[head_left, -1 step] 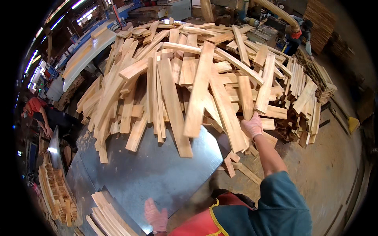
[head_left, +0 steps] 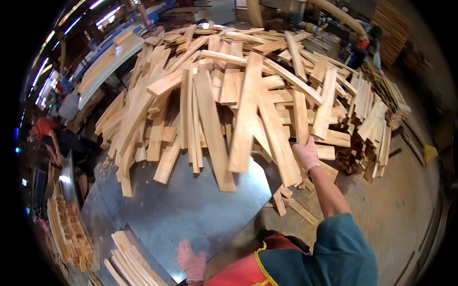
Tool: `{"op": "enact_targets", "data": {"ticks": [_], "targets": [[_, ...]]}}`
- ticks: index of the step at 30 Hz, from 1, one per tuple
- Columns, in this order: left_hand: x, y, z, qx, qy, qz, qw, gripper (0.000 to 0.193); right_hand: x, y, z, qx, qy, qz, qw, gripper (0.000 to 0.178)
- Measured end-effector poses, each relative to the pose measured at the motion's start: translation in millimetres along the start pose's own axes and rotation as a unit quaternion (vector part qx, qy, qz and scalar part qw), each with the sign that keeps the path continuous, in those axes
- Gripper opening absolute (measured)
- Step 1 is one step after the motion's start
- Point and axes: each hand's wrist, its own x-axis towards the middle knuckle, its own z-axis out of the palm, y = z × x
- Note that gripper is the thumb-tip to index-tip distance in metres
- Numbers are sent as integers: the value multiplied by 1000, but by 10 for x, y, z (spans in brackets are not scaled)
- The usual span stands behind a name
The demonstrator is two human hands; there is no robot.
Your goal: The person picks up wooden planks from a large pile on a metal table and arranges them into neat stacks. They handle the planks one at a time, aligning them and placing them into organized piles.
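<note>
A large heap of pale wooden boards lies before me, several of their ends overhanging a grey metal sheet. My right hand, in a pinkish glove, reaches to the heap's right side. Its fingers are closed around the near end of a short wooden board, which leans among the others. My left hand, gloved alike, is open with its fingers spread over the near edge of the metal sheet and holds nothing. Beside it on the left lies a small row of wooden strips.
A stack of wood pieces stands at the left, near a person in red bending down. Another person is at the far right by a hose. Loose offcuts lie on the floor right of the metal sheet.
The board in my right hand has turned slightly, showing a narrower face. The whole view has shifted a little; my left hand stays open in about the same place.
</note>
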Motion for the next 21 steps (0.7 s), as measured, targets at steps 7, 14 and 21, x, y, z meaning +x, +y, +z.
{"op": "enact_targets", "data": {"ticks": [7,14,21], "targets": [[-191,264,69,-13,-9,66,998,83,-903,-733,-104,199,-233,-168,937,107],[-328,579,-118,-91,-10,133,987,62,-128,-3539,-302,324,-140,-451,820,69],[-620,224,268,-96,-157,1,983,87,-513,-2188,844,-112,-41,-405,906,93]]}}
